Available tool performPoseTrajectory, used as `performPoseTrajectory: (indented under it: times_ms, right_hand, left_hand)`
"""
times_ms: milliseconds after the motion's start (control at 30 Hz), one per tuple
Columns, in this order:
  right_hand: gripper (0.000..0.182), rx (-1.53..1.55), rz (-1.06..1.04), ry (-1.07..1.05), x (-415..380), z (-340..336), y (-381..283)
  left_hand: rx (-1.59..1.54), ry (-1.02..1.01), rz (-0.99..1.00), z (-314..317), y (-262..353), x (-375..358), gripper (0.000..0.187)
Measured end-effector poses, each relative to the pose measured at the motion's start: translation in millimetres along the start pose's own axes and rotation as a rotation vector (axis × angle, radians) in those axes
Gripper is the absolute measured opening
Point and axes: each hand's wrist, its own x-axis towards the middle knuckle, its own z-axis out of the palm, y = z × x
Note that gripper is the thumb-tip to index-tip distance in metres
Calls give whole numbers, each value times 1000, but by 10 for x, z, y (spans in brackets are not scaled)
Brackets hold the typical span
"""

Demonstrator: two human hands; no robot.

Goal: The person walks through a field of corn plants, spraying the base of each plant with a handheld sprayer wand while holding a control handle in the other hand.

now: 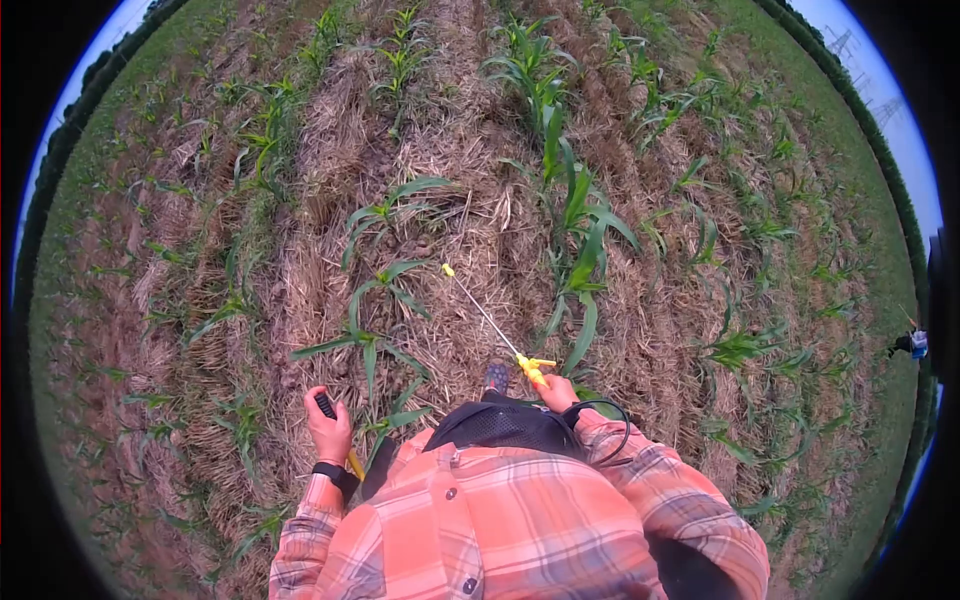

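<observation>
My right hand (557, 393) is closed around the yellow handle of a spray wand (487, 318). Its thin metal tube slants forward and left, ending in a yellow nozzle (447, 270) over the straw between plants. A black hose (626, 425) loops beside my right wrist. On the left, my left hand (328, 430) is wrapped round the black grip of a pump lever (325, 405), and part of a yellow bar shows below the palm. Young maize plants (369, 340) stand just ahead of my left hand. Another leafy maize row (585, 260) rises right of the wand.
Dry straw (470, 220) covers the ground between the crop rows. One shoe (497, 376) shows below the wand. Far off at the right edge is another person (915, 343). Trees and pylons (843, 45) line the horizon.
</observation>
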Motion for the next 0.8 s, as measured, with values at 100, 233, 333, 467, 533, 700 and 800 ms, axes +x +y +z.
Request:
performPoseTrajectory:
  times_ms: [100,233,333,467,533,700,800]
  right_hand:
    - [22,5,69,130,221,-241,185]
    - [27,129,200,267,473,-502,397]
    - [26,173,265,298,707,-726,534]
    - [23,321,419,299,986,-925,626]
    - [23,361,457,304,1077,-967,631]
    - [22,208,385,320,1506,-941,628]
    - [24,201,384,302,1762,-932,444]
  left_hand:
    - [57,27,139,275,221,330,32]
    - [53,-21,107,556,509,623,31]
    - [2,-48,96,660,811,766,31]
    - [42,-14,105,733,918,883,30]
    - [46,-16,76,734,891,945,30]
    - [59,-31,61,847,924,1245,31]
    - [93,0,105,1001,839,1529,32]
